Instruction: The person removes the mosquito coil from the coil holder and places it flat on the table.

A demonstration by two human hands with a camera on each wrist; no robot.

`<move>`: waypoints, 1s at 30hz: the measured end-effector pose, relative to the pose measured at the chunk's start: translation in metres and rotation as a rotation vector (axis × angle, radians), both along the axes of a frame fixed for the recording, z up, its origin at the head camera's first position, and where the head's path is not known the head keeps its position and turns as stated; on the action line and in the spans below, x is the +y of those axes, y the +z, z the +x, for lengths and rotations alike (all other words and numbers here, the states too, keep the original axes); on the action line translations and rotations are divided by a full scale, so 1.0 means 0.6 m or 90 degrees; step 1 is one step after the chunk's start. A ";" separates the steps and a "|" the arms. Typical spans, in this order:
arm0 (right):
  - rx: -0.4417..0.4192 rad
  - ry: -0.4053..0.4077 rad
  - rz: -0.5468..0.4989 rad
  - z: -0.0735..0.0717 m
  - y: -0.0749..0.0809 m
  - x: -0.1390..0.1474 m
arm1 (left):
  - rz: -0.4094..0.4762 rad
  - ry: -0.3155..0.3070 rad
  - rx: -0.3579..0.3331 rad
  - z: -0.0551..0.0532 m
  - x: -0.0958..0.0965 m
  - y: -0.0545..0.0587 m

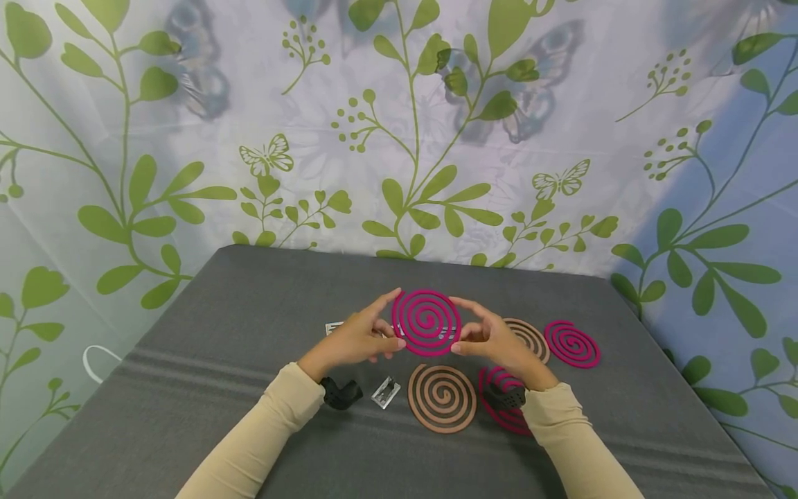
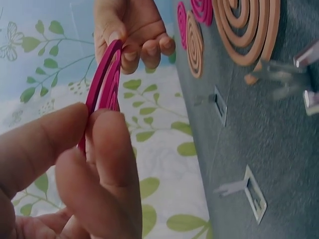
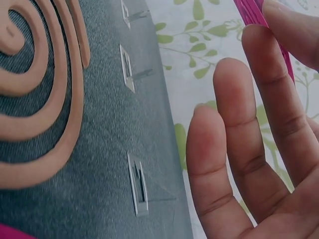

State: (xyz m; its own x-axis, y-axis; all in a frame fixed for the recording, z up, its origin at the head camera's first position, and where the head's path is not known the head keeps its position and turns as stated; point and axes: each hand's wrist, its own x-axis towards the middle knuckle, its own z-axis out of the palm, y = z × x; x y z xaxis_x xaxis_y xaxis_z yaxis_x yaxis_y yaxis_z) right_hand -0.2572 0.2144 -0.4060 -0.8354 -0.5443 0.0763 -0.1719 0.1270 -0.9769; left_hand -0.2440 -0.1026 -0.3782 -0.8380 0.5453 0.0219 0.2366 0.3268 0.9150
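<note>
A pink mosquito coil point(image 1: 429, 321) is held up above the table, its flat spiral turned toward me in the head view. My left hand point(image 1: 357, 337) pinches its left edge between thumb and fingers. On the opposite edge, my right hand point(image 1: 494, 341) pinches it the same way. The left wrist view shows the coil point(image 2: 94, 89) nearly edge-on, with the right hand point(image 2: 137, 32) beyond it. In the right wrist view only part of the pink coil point(image 3: 286, 62) shows, and the lower fingers of the right hand point(image 3: 264, 139) stay off it.
Below the hands lie a tan coil point(image 1: 443, 394) and a small metal coil stand point(image 1: 386, 392). More stands point(image 1: 332, 327) lie behind. Another pink coil point(image 1: 508, 418) is partly under the right wrist. A tan coil point(image 1: 536, 339) and a pink coil point(image 1: 571, 344) lie rightward on the grey table point(image 1: 206, 388).
</note>
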 end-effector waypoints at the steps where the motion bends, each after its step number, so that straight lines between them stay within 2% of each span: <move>1: 0.001 0.001 0.002 0.001 0.000 0.002 | 0.001 0.003 0.000 0.001 0.002 -0.001; 16: 0.003 0.032 -0.009 0.010 -0.005 0.035 | 0.030 0.011 -0.006 0.016 0.034 -0.021; 22: 0.015 0.041 -0.003 0.014 -0.006 0.049 | 0.054 0.012 -0.027 0.023 0.046 -0.024; 30: 0.028 0.033 0.017 0.019 -0.011 0.071 | 0.076 0.028 -0.023 0.035 0.071 -0.035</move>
